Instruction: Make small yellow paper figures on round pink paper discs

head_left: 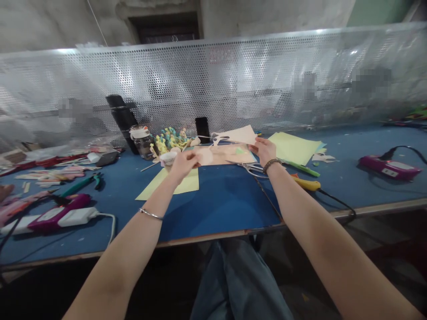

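Observation:
My left hand [184, 165] is closed in a pinch at the edge of a pale, rounded paper piece [205, 156]. It lies over the left end of a peach sheet [223, 155] marked with a green patch. My right hand [265, 152] is at the right end of the sheets, fingers bent around the edge of a pale pink sheet [243, 134]; its exact grip is partly hidden. Scissors [250, 169] lie just below that hand. A light yellow sheet [185, 183] lies under my left hand, and more yellow-green sheets [295, 149] lie to the right.
Yellow paper flowers [171, 140], a jar [143, 144], a black bottle [122, 120] and a phone [202, 129] stand before a perforated metal screen [213, 84]. A green cutter [300, 168] and yellow-handled tool [307, 183] lie right. Purple power strips [388, 168] with cables sit at both sides.

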Tool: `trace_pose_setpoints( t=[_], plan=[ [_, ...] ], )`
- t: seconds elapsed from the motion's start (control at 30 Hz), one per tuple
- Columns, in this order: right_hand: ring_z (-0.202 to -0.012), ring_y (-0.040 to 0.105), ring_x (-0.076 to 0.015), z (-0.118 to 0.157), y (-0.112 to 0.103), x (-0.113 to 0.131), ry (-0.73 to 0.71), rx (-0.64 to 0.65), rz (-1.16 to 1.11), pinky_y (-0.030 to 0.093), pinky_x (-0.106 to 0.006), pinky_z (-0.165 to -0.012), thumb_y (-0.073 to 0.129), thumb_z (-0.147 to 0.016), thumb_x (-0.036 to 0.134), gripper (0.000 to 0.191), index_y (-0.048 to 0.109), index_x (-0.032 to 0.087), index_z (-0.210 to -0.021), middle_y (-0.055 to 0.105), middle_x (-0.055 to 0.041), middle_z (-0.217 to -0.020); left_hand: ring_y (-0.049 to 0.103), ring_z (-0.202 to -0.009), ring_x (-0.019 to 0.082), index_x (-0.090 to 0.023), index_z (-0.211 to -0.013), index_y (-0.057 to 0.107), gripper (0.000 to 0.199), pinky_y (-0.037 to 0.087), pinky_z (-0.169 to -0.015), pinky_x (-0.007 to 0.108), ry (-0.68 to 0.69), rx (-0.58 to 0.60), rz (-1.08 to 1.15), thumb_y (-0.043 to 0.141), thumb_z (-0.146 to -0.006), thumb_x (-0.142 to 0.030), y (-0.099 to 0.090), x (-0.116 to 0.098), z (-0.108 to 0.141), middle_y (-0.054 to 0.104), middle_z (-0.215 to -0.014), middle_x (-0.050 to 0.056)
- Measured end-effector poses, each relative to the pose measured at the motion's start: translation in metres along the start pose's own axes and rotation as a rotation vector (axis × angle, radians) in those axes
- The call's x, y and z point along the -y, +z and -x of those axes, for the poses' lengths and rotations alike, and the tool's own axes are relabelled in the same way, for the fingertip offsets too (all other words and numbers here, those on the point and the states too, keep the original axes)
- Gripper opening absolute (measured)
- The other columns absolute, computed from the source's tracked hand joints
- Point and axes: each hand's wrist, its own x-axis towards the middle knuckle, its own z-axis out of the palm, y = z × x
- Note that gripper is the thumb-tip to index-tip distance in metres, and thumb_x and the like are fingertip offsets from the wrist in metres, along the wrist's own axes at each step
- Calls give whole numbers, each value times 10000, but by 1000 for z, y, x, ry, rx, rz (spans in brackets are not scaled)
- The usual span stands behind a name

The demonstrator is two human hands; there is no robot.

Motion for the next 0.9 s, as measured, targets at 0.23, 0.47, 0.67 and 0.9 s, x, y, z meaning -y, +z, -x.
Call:
trace_pose_setpoints(
  t=[0.23, 0.47, 0.67, 0.9],
  plan=[
    [-759, 684, -163, 11, 8, -11, -10, 292, 232, 589, -361, -728, 587, -740, 104, 160, 566, 160, -889, 637, -60, -894, 635, -609, 163, -135, -975, 669, 316, 511, -639, 295, -59, 356, -297, 691, -725, -326, 16, 9, 16, 694, -700, 55],
    [-1072, 539, -247, 3, 5, -10, -218, 170, 522, 393, -451, -1006, 656, -665, 194, 267, 627, 158, -928, 611, -107, -1083, 661, -829, 207, -177, -1013, 691, 345, 495, -818, 341, 126, 249, -585, 676, -741, -390, 14, 2, 14, 720, -979, 74],
    [-943, 559, -233, 1, 4, -7, -419, 133, 677, 468, -395, -873, 596, -740, 287, 286, 642, 134, -977, 623, -94, -922, 642, -822, 170, -200, -982, 695, 256, 496, -779, 296, 290, -337, -506, 576, -817, -356, -50, -36, 12, 710, -959, 52],
    [-858, 580, -209, 7, 12, -10, -375, 209, 672, 479, -425, -877, 592, -739, 240, 336, 634, 132, -1055, 602, -93, -965, 580, -1097, 285, -122, -1357, 417, 892, 484, -841, 340, 7, -283, -543, 765, -600, -440, -103, 14, -6, 516, -1320, 213]
  ],
)
